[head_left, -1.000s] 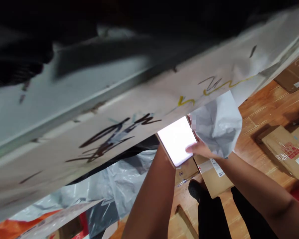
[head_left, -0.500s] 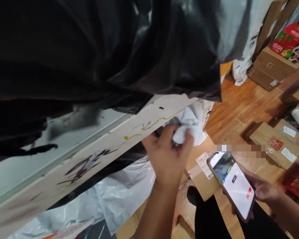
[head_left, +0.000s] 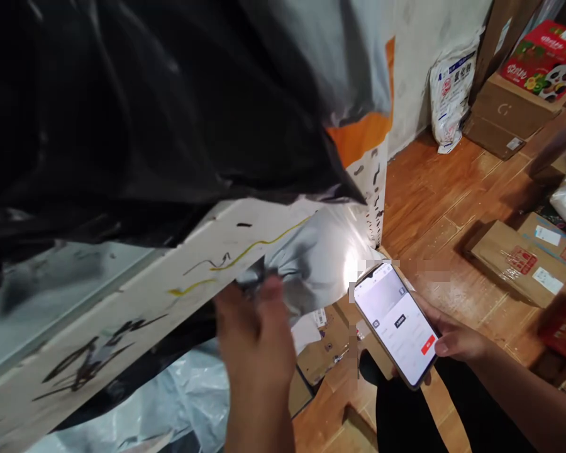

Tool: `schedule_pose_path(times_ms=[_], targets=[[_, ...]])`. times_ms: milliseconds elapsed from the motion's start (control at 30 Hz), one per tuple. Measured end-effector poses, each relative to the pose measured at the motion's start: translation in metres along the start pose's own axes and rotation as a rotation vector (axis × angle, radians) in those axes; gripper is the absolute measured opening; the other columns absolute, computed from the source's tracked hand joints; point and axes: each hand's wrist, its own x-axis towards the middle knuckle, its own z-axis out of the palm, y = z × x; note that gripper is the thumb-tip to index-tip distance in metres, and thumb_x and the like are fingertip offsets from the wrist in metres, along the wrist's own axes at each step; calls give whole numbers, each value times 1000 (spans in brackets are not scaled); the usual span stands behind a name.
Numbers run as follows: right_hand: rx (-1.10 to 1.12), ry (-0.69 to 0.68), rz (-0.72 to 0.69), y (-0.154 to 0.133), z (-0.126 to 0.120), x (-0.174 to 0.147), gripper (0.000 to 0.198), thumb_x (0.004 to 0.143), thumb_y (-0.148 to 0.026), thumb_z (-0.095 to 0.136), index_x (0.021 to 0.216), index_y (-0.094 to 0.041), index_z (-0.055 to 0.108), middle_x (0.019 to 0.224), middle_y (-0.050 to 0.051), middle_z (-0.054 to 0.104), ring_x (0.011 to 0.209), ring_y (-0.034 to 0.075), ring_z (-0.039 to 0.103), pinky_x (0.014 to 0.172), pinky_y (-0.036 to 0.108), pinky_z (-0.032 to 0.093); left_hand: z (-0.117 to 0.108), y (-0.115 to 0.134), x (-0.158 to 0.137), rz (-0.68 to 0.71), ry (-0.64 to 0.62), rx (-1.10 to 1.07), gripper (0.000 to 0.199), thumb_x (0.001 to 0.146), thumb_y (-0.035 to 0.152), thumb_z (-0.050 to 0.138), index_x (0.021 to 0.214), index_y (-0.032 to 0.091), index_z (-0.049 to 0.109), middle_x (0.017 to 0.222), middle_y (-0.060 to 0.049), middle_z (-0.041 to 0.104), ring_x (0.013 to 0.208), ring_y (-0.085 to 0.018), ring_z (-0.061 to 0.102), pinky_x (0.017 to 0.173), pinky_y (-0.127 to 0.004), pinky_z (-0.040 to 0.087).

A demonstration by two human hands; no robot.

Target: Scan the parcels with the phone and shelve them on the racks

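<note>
My left hand point(head_left: 257, 333), a little blurred, is closed at the near edge of a grey plastic mailing bag point(head_left: 306, 264) under the white shelf board point(head_left: 202, 258). Its fingertips are partly hidden by the board and the bag's folds. The bag stretches from those fingers toward the right, its surface smooth and brightly lit at that end. In my right hand point(head_left: 453, 336) is a smartphone point(head_left: 396, 324), tilted, with its lit screen facing up and a red button on it. The phone's top end is close to the bright spot on the bag.
Large black plastic bags point(head_left: 170, 113) overhang the shelf above. Another pale bag point(head_left: 183, 396) lies below the board. Cardboard boxes point(head_left: 514, 261) stand on the wooden floor point(head_left: 434, 201) at right. A white printed sack point(head_left: 453, 94) leans by the wall, beside a red panda box point(head_left: 542, 63).
My left hand has moved left, and more of the grey bag shows, spread out rather than bunched. The phone has shifted left toward it, and bright light now falls on the bag.
</note>
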Motion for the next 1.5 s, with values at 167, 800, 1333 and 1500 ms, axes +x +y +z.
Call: schedule_pose_path(times_ms=[167,800,1333,1500], targets=[[12,35,-24,5,-2,-7,110,80,-40,77,157,-25,0,106,9,78,81,23,78,47,19,51,27,-18,15,71,-50,233,98,70,46,78,153,13,37,145,-24,49,136,-46,43,116,-62,35],[-70,174,-3,-11,-22,-49,106,79,-45,78,155,-23,8,107,12,78,82,22,77,58,24,56,-6,-104,-98,399,-85,644,50,94,32,50,138,10,56,95,-17,66,82,-29,63,74,-41,54],[-56,53,-6,-8,-8,9,98,77,-48,78,152,-33,17,93,3,75,78,24,76,49,23,54,45,-67,-87,95,126,413,38,90,50,51,65,24,43,54,0,48,52,-17,49,52,-28,36],[-44,-114,31,-20,8,24,95,74,-41,82,152,-33,27,90,1,70,64,17,69,46,19,48,37,-90,-123,-101,114,292,41,80,40,62,56,24,32,46,6,35,45,-12,35,51,-25,33]])
